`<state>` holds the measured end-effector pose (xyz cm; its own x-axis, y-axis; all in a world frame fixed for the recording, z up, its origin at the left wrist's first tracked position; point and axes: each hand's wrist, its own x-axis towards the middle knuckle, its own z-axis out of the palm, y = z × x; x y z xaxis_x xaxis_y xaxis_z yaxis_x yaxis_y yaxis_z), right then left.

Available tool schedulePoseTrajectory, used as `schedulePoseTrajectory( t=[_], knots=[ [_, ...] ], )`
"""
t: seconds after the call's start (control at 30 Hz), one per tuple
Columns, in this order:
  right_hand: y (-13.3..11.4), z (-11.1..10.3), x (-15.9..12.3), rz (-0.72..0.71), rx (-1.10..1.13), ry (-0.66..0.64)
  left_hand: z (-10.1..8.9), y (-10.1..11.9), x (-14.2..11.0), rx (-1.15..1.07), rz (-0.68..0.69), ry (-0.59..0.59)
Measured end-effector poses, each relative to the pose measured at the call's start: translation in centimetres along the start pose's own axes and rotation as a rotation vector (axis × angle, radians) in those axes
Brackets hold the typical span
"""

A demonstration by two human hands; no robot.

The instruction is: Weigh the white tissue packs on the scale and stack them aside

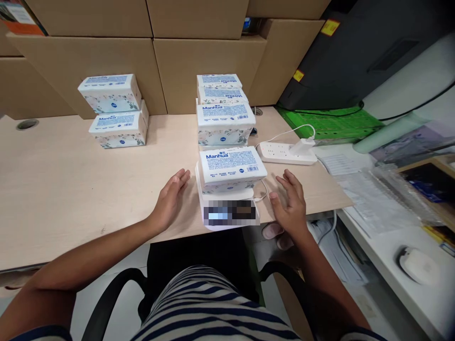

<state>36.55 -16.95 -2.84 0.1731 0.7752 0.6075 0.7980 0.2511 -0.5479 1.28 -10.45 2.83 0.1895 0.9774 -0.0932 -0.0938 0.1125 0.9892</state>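
Head view. Left hand (169, 200) flat on desk (71, 189), fingers extended, spread, gripping nothing. Right hand (290, 201) likewise: fingers extended, empty. Tissue pack (232, 166) sits between both sets of fingertips, just beside each, not touched, resting on white scale (227, 196). Beyond fingertips: row of three tissue packs (223, 111). Far beyond left fingers: two-pack stack (115, 111). Beyond right fingers: power strip (284, 152).

Tissue pack (232, 166) on scale (227, 201) at desk (71, 189) front edge; left hand (170, 199) at 9 o'clock, right hand (289, 203) at 3; pack stack (223, 113) at 12; power strip (284, 152) at 2.
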Motion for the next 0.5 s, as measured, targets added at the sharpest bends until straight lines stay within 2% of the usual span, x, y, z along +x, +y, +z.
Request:
schedulePoseTrajectory(
  t=[0.1, 0.2, 0.3, 0.37, 0.43, 0.5],
  knots=[
    [-0.3, 0.1, -0.2, 0.006, 0.055, 0.064, -0.4, 0.0, -0.3, 0.119, 0.092, -0.057],
    [-1.4, 0.6, 0.4, 0.062, 0.186, 0.106, -0.8, -0.6, -0.1, 0.353, 0.306, -0.223],
    [-3.7, 1.3, 2.1, 0.106, 0.236, -0.054, -0.9, -1.1, 0.9, 0.557, 0.486, -0.41],
    [-5.8, 1.9, 3.3, 0.123, 0.181, -0.169, -1.3, -0.7, 1.2, 0.61, 0.522, -0.486],
    [-8.0, 2.5, 4.3, 0.122, 0.141, -0.214, -2.2, 0.1, 0.8, 0.61, 0.523, -0.475],
    [-10.1, 3.4, 4.8, 0.091, 0.15, -0.24, -4.0, 1.2, -0.7, 0.603, 0.514, -0.384]
  ],
)
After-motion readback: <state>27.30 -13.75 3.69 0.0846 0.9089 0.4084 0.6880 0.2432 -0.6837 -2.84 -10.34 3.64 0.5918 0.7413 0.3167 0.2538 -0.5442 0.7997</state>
